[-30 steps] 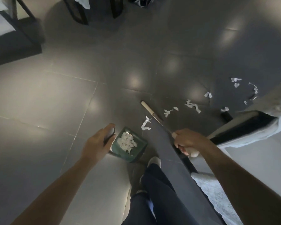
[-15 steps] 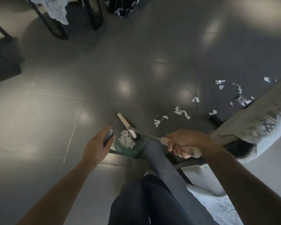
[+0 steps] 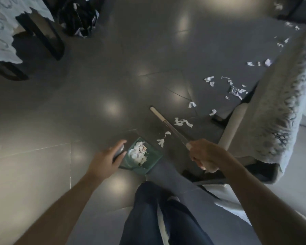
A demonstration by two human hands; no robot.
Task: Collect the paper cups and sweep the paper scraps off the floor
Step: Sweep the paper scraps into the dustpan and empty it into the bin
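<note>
Left hand (image 3: 107,159) grips the green dustpan (image 3: 142,159) handle; right hand (image 3: 204,152) clenches the broom (image 3: 168,124) handle. Paper scraps (image 3: 182,122) lie just right of the stick, more near the chair (image 3: 279,110). Risk: a hard stroke scatters them under the chair, or a tilted pan spills its load. No cups visible.

A home living room (grey tiled floor (image 3: 113,71)), with a fluffy-covered armchair (image 3: 279,110)

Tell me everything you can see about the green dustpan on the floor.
The green dustpan looks like plastic, roughly square, with low walls. It sits on the grey tiled floor, just ahead of the person's feet. A heap of white paper scraps lies inside. The left hand grips its dark handle. More scraps lie on the floor beside it.
</note>
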